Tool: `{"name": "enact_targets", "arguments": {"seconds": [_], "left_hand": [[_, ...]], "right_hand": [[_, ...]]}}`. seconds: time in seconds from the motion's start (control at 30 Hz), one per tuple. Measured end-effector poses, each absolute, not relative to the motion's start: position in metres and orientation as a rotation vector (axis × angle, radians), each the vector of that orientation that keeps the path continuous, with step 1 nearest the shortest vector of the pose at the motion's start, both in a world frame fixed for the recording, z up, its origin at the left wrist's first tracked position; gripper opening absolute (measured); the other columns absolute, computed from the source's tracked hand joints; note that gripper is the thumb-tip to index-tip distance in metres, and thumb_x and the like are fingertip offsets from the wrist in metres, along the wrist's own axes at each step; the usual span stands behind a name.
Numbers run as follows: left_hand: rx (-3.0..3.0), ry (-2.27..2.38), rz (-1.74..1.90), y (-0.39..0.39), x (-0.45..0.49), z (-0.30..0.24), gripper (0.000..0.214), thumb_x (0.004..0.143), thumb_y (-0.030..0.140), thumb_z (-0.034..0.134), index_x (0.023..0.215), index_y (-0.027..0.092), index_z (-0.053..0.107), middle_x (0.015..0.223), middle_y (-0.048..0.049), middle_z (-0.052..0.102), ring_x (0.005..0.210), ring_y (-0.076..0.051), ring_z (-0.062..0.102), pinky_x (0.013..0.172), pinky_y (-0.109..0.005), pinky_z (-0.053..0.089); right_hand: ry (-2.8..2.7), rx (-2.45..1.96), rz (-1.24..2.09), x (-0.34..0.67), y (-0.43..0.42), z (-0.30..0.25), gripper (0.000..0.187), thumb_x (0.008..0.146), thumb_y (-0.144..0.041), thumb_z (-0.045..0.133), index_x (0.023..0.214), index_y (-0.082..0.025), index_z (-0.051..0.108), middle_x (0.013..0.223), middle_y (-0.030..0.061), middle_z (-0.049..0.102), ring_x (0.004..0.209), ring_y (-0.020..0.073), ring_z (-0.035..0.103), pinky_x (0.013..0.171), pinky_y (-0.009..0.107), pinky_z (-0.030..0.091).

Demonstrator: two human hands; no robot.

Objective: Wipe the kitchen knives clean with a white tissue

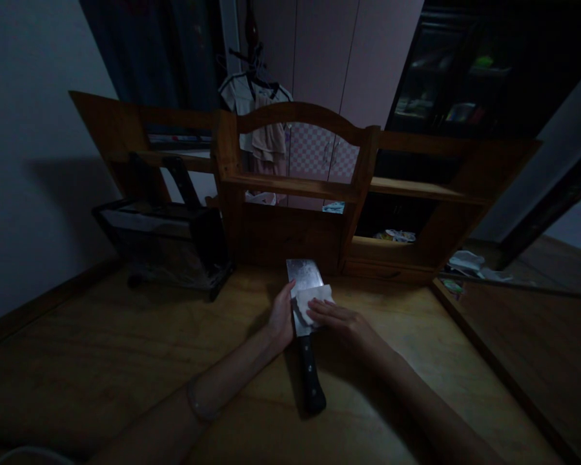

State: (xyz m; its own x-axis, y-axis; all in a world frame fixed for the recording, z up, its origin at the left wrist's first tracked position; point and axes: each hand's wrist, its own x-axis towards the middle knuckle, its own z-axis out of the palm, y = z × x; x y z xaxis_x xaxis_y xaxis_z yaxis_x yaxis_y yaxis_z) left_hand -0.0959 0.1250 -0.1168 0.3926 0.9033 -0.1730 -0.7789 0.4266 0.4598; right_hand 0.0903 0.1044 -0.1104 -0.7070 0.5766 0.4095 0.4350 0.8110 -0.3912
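A cleaver (304,274) with a broad metal blade and a black riveted handle (310,374) is in front of me, its handle toward me. My left hand (281,315) holds the blade by its left side, thumb on the upper face. Pressed against the blade's face is a folded white cloth (314,297), perhaps paper. My right hand (341,321) holds it there, fingers together on top. The cloth hides the middle of the blade, and the left fingers are mostly out of sight beneath it.
On the wooden tabletop (174,342), a black-framed knife block (164,245) with black-handled knives stands at the left. A wooden shelf unit (290,187) lines the back edge. Clothes (266,123) hang beyond it. Right of the table, plastic bags (467,261) lie lower down.
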Motion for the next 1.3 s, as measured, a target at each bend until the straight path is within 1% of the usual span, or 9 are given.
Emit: {"name": "enact_targets", "arguments": {"seconds": [0.1,0.23,0.33,0.43,0.5,0.6,0.97,1.13,1.3], "left_hand": [[0.37,0.419,1.091,0.123,-0.096,-0.113,0.046,0.088,0.039,0.051,0.117,0.004,0.06,0.102,-0.0178,0.07,0.086,-0.026,0.068,0.084,-0.04,0.051],[0.366,0.475,1.103,0.122,-0.098,-0.109,0.047,0.087,0.036,0.054,0.121,0.005,0.058,0.102,-0.0163,0.07,0.087,-0.026,0.068,0.086,-0.04,0.05],[0.338,0.423,1.083,0.124,-0.099,-0.11,0.046,0.087,0.038,0.053,0.116,0.004,0.061,0.097,-0.0159,0.071,0.082,-0.024,0.068,0.083,-0.038,0.051],[0.303,0.446,1.027,0.125,-0.103,-0.114,0.043,0.084,0.042,0.056,0.101,0.003,0.065,0.084,-0.0148,0.071,0.07,-0.021,0.067,0.071,-0.032,0.053],[0.29,0.508,1.031,0.125,-0.104,-0.117,0.04,0.082,0.044,0.059,0.091,0.005,0.066,0.077,-0.0134,0.07,0.065,-0.021,0.066,0.066,-0.031,0.053],[0.301,0.498,1.091,0.126,-0.104,-0.119,0.037,0.082,0.044,0.059,0.087,0.008,0.065,0.077,-0.0124,0.07,0.068,-0.023,0.067,0.07,-0.033,0.053],[0.383,0.36,1.084,0.127,-0.102,-0.119,0.044,0.087,0.042,0.051,0.113,0.009,0.062,0.1,-0.0147,0.07,0.086,-0.027,0.067,0.085,-0.043,0.051],[0.406,0.471,1.083,0.129,-0.105,-0.121,0.038,0.083,0.031,0.058,0.11,0.005,0.061,0.099,-0.0169,0.069,0.086,-0.027,0.068,0.084,-0.041,0.052],[0.51,0.634,1.264,0.136,-0.109,-0.121,0.037,0.069,0.004,0.065,0.104,0.013,0.06,0.089,-0.0082,0.07,0.073,-0.021,0.068,0.074,-0.038,0.055]], "right_hand": [[-2.391,-0.911,0.33,0.102,0.11,-0.113,0.059,0.088,-0.001,0.046,0.139,-0.031,0.041,0.145,0.0038,0.041,0.127,0.0205,0.047,0.106,0.041,0.041],[-2.274,-0.995,0.208,0.107,0.112,-0.108,0.062,0.087,0.001,0.041,0.142,-0.028,0.037,0.146,0.0067,0.039,0.126,0.0239,0.049,0.101,0.043,0.047],[-2.324,-0.846,0.112,0.098,0.104,-0.103,0.063,0.087,0.002,0.037,0.143,-0.027,0.036,0.146,0.0055,0.04,0.131,0.022,0.042,0.106,0.045,0.041],[-2.514,-0.653,0.114,0.08,0.092,-0.1,0.059,0.09,-0.001,0.042,0.143,-0.026,0.036,0.145,0.0038,0.042,0.134,0.0199,0.038,0.113,0.047,0.03],[-2.6,-0.587,0.194,0.071,0.086,-0.1,0.056,0.091,-0.004,0.045,0.142,-0.026,0.037,0.144,0.0033,0.043,0.133,0.0186,0.039,0.114,0.044,0.03],[-2.577,-0.6,0.305,0.068,0.086,-0.102,0.051,0.092,-0.005,0.046,0.138,-0.027,0.044,0.142,0.0031,0.046,0.131,0.0183,0.042,0.113,0.042,0.033],[-2.453,-0.777,0.385,0.105,0.106,-0.106,0.057,0.079,0.007,0.047,0.123,-0.026,0.061,0.135,0.0008,0.054,0.123,0.0198,0.051,0.106,0.038,0.042],[-2.306,-1.005,0.172,0.116,0.118,-0.121,0.054,0.081,0.0,0.05,0.126,-0.028,0.058,0.136,0.0027,0.052,0.119,0.0252,0.055,0.1,0.044,0.047],[-2.067,-1.007,0.13,0.109,0.115,-0.119,0.055,0.089,-0.003,0.037,0.137,-0.029,0.046,0.139,0.0008,0.049,0.124,0.0214,0.051,0.101,0.042,0.047]]}}
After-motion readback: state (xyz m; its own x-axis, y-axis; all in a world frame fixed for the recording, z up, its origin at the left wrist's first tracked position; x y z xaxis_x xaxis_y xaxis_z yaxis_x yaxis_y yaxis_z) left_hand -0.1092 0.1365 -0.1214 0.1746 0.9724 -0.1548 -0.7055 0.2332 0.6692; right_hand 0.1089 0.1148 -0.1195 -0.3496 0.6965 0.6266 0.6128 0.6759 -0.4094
